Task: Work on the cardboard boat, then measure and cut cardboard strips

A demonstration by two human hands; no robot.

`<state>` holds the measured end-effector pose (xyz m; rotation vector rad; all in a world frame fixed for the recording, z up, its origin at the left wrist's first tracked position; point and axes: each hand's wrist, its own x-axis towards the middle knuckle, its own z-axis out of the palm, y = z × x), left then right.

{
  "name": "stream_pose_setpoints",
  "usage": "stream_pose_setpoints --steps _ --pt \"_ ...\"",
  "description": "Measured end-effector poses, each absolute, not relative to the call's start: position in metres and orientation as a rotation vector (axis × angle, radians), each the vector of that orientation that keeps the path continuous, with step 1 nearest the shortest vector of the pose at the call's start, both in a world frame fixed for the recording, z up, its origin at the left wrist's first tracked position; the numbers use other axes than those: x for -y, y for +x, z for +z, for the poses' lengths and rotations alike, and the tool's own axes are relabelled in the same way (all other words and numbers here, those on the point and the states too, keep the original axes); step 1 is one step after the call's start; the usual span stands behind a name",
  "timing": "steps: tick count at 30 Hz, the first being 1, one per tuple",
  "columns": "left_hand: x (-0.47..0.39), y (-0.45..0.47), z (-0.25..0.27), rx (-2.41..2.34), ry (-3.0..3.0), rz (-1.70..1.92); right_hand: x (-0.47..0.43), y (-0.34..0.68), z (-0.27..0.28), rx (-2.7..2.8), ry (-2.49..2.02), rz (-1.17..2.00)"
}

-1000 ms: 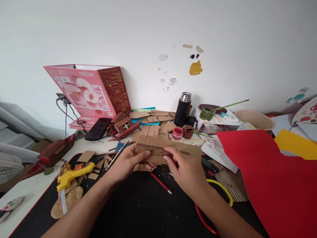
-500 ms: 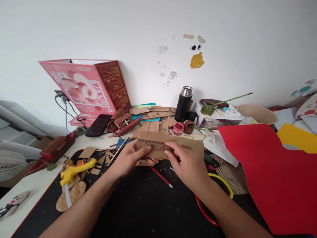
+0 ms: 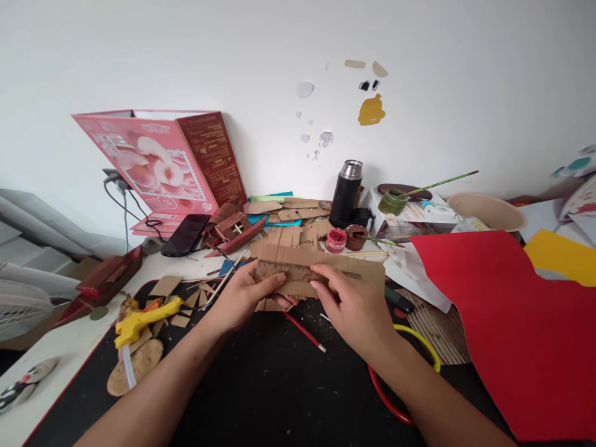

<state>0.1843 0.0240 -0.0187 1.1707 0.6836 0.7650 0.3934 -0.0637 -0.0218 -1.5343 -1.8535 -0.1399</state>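
A brown-stained ruler (image 3: 294, 273) lies across a sheet of cardboard (image 3: 370, 272), both held up over the black mat. My left hand (image 3: 254, 292) grips the left end of the two together, its thumb on the ruler and its fingers underneath. Thumb and forefinger of my right hand (image 3: 354, 304) are closed at the ruler's upper edge, near its middle. Whether something small sits between those fingertips cannot be made out. Below the cardboard, a red pencil (image 3: 305, 332) rests on the mat.
A yellow glue gun (image 3: 146, 320) and cardboard scraps lie left. Behind are a small brown model boat (image 3: 236, 231), a phone (image 3: 185, 234), a black thermos (image 3: 345, 195), and red (image 3: 336, 241) and green (image 3: 392, 202) paint jars. Red sheet (image 3: 526, 329) covers the right side.
The camera view shifts very slightly. Both hands keep the same hold on the ruler and cardboard.
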Motion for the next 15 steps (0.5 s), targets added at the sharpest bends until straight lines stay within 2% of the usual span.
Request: stream_pose_setpoints --steps 15 --pt "-0.0245 0.1833 -0.0203 -0.674 1.177 0.773 0.064 0.3933 -0.0218 1.868 -1.554 -0.135"
